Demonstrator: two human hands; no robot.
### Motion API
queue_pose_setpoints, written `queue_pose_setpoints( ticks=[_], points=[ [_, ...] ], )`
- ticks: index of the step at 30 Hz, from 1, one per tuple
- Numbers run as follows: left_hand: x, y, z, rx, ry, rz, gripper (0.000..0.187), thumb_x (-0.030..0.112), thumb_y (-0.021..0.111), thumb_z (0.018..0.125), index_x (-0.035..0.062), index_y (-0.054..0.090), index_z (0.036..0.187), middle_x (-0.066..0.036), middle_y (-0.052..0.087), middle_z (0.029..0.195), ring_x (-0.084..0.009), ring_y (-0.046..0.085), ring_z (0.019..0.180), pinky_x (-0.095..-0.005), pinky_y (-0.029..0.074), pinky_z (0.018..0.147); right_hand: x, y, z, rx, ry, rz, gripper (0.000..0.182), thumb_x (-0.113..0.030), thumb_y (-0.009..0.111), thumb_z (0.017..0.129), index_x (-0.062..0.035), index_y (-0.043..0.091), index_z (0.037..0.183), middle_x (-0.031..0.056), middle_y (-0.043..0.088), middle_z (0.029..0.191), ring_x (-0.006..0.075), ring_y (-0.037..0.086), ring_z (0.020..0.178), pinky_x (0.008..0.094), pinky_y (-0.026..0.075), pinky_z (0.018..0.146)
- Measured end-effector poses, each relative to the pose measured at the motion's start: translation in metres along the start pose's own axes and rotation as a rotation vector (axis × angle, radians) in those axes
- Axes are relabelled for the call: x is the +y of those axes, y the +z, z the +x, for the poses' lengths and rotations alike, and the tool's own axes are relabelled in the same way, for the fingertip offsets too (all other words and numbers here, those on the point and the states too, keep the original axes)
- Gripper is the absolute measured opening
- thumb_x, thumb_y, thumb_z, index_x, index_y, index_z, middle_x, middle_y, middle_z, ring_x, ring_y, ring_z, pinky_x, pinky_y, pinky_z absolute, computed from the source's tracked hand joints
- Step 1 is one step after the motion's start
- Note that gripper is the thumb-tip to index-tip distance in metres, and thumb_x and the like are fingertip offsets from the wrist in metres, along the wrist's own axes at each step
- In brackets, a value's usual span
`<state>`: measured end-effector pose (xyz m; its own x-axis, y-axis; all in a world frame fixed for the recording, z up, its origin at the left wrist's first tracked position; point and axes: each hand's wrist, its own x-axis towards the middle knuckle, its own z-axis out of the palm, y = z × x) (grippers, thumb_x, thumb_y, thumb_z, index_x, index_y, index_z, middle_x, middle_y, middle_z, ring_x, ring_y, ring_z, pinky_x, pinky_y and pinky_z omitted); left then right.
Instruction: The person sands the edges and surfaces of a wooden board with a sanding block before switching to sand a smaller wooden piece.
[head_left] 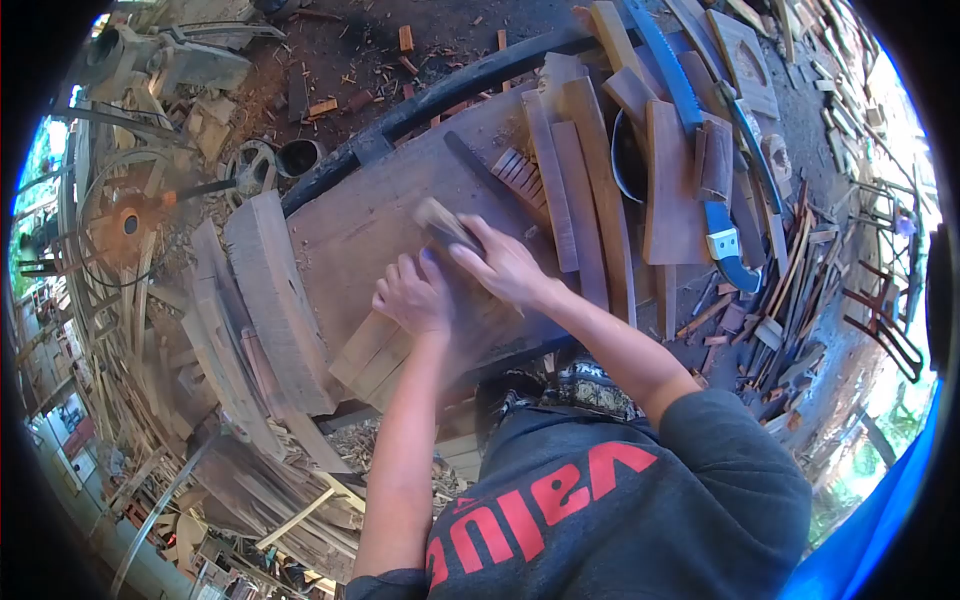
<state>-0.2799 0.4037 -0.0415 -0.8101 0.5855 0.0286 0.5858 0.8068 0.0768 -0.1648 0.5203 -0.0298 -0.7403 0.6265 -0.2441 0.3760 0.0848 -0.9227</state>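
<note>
The bench (345, 230) bears planks (579, 205) and, apparently, a slotted block (521, 180).

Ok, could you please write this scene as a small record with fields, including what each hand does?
Right hand: holds a wood block
Left hand: close beside the right hand; contact with the block unclear
Table: brown, under both hands
Left side: long planks
Right side: wood strips, then a saw with blue blade
Saw handle: toward the person
Shirt: dark, red letters
</note>
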Motion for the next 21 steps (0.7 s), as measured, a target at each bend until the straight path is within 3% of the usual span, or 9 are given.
queue_pose_setpoints(
  ticks=[3, 7, 9, 10, 17, 21],
  points=[
    [0.001, -0.002, 0.001, 0.009, 0.016, 0.027, 0.045, 0.054, 0.047, 0.100, 0.0139, 0.067, 0.094, -0.008, 0.066, 0.093, -0.0303, 0.059, 0.092, -0.0461, 0.035, 0.087, -0.015, 0.007, 0.061, -0.106, 0.007, -0.060, 0.058, -0.048, 0.051, 0.101, -0.0074, 0.043, 0.142, 0.0294, 0.063, 0.122, 0.0471, 0.061, 0.112, 0.0500, 0.049, 0.095],
    [0.001, -0.002, -0.002, 0.033, 0.040, 0.024, 0.047, 0.055, 0.047, 0.100, 0.0130, 0.067, 0.094, -0.008, 0.066, 0.094, -0.0309, 0.059, 0.093, -0.0460, 0.034, 0.088, -0.008, -0.001, 0.036, -0.107, 0.026, 0.025, 0.059, -0.049, 0.051, 0.101, -0.0071, 0.043, 0.142, 0.0290, 0.064, 0.121, 0.0473, 0.061, 0.112, 0.0501, 0.048, 0.095],
    [0.000, 0.000, 0.001, 0.040, 0.032, 0.038, 0.047, 0.055, 0.047, 0.100, 0.0128, 0.066, 0.093, -0.008, 0.066, 0.095, -0.0311, 0.059, 0.094, -0.0459, 0.034, 0.088, 0.001, -0.005, -0.003, -0.026, -0.093, 0.030, 0.058, -0.050, 0.051, 0.100, -0.0066, 0.044, 0.138, 0.0294, 0.065, 0.116, 0.0477, 0.061, 0.110, 0.0507, 0.048, 0.093],
    [0.001, -0.001, 0.002, 0.026, 0.025, 0.005, 0.047, 0.054, 0.045, 0.101, 0.0126, 0.066, 0.093, -0.009, 0.066, 0.095, -0.0313, 0.059, 0.094, -0.0462, 0.034, 0.088, 0.002, -0.005, -0.011, -0.032, -0.032, 0.038, 0.057, -0.050, 0.052, 0.100, -0.0065, 0.045, 0.136, 0.0293, 0.065, 0.113, 0.0475, 0.062, 0.108, 0.0509, 0.049, 0.092],
    [0.002, -0.002, -0.001, 0.027, 0.021, -0.013, 0.048, 0.051, 0.040, 0.103, 0.0120, 0.065, 0.093, -0.010, 0.066, 0.095, -0.0320, 0.059, 0.094, -0.0475, 0.034, 0.088, -0.018, 0.003, 0.062, -0.158, 0.067, -0.017, 0.056, -0.048, 0.050, 0.101, -0.0056, 0.045, 0.138, 0.0307, 0.064, 0.117, 0.0478, 0.061, 0.111, 0.0495, 0.047, 0.093],
    [0.002, 0.000, -0.001, 0.047, 0.030, -0.016, 0.047, 0.051, 0.040, 0.104, 0.0127, 0.066, 0.094, -0.010, 0.066, 0.095, -0.0324, 0.059, 0.094, -0.0476, 0.035, 0.088, 0.003, -0.020, -0.025, -0.145, -0.010, 0.080, 0.060, -0.048, 0.053, 0.100, -0.0051, 0.044, 0.142, 0.0305, 0.063, 0.119, 0.0473, 0.061, 0.113, 0.0497, 0.047, 0.096]
  ],
)
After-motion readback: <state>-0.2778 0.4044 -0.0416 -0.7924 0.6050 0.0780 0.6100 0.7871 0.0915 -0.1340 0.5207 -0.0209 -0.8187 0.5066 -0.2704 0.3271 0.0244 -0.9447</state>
